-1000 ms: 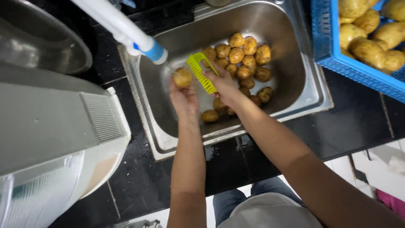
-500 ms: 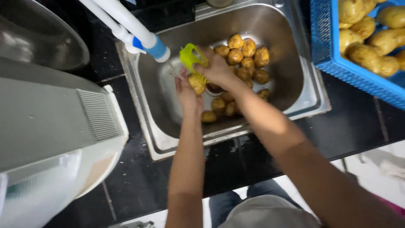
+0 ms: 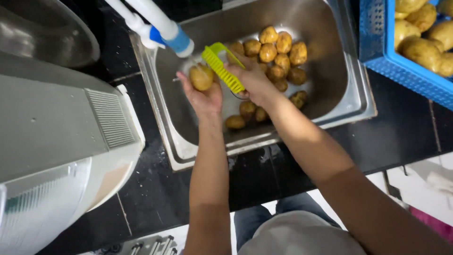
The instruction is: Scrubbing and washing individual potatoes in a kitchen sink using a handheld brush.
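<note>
My left hand (image 3: 204, 97) cups a small yellow-brown potato (image 3: 201, 77) over the steel sink (image 3: 351, 101), just below the white and blue tap spout (image 3: 174, 35). My right hand (image 3: 252, 80) grips a yellow-green scrubbing brush (image 3: 222, 66), held slanted against the right side of that potato. A pile of several more potatoes (image 3: 276, 54) lies in the basin behind and below both hands.
A blue plastic crate (image 3: 377, 52) with larger potatoes stands at the right of the sink. A big grey and white appliance (image 3: 56, 141) fills the left side on the black counter (image 3: 146, 184). A grey bowl-shaped vessel (image 3: 42, 33) sits at the top left.
Both hands have shifted slightly left toward the tap with the potato and brush; the brush has come off the top of the potato and now lies against its right side.
</note>
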